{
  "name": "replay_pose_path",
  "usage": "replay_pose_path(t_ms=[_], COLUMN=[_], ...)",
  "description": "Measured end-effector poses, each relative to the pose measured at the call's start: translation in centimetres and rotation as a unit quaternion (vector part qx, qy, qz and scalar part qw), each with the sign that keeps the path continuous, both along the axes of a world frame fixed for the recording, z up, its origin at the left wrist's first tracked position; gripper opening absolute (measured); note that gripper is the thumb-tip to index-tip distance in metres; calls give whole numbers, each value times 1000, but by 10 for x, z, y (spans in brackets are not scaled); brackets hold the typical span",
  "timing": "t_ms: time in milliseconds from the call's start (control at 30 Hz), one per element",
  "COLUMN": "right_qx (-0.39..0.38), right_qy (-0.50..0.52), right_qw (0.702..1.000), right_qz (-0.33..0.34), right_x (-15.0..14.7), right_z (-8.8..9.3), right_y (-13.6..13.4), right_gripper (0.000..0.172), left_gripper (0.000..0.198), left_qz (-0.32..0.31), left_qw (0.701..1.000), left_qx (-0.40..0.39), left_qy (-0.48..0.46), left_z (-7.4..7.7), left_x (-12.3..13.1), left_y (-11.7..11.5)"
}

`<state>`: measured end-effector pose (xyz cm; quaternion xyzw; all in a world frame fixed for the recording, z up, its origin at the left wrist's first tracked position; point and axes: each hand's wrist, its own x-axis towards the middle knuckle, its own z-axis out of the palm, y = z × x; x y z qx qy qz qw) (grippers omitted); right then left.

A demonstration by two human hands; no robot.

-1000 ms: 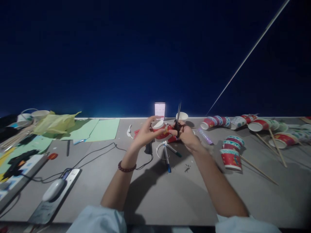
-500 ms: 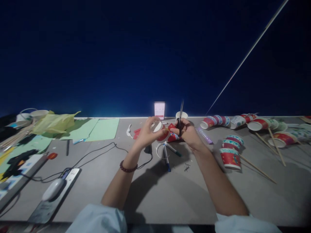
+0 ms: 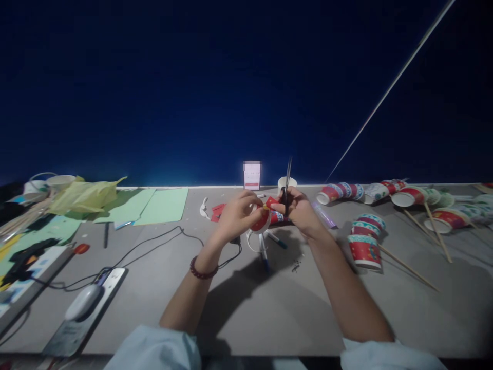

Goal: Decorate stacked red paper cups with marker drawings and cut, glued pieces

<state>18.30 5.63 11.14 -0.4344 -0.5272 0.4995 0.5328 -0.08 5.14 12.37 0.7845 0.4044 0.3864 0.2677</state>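
My left hand (image 3: 238, 216) is closed on a red paper cup (image 3: 260, 221), mostly covered by the fingers, with a pale part showing. The left fingertips are close to the right thumb, where a small yellowish bit shows at the cup. My right hand (image 3: 302, 213) grips a pair of black-handled scissors (image 3: 288, 174), its blades pointing up and nearly together. Under the hands lie a white ring (image 3: 252, 243), a blue-capped marker (image 3: 264, 254) and a green-capped marker (image 3: 278, 239). A white paper cup (image 3: 287, 182) stands behind the scissors.
Printed paper cups (image 3: 365, 241), nested in stacks, and wooden sticks (image 3: 408, 267) lie on the right. A lit phone (image 3: 252, 176) stands at the wall. To the left are green paper sheets (image 3: 162, 206), a yellow bag (image 3: 84, 195), a power strip (image 3: 34, 277), cables and a white mouse (image 3: 83, 302).
My left hand has turned, its fingers coming in over the cup toward the right thumb, and the cup's pale opening is now mostly hidden. The scissors stay nearly in place.
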Motion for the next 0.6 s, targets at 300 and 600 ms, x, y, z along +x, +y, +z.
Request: replay_pose_path(t_ms=[300, 600], right_qx=[-1, 1], right_qy=[-7, 9], right_qw=[1000, 1000], right_qz=[-7, -19], right_x=[-6, -8], right_z=[4, 2], right_y=[-7, -7], right_gripper=[41, 40], left_gripper=[13, 13], left_qz=[-20, -54], left_qw=[978, 977], left_qx=[-195, -197], left_qy=[-72, -59], left_z=[-7, 0], left_x=[-4, -4], left_y=[6, 2])
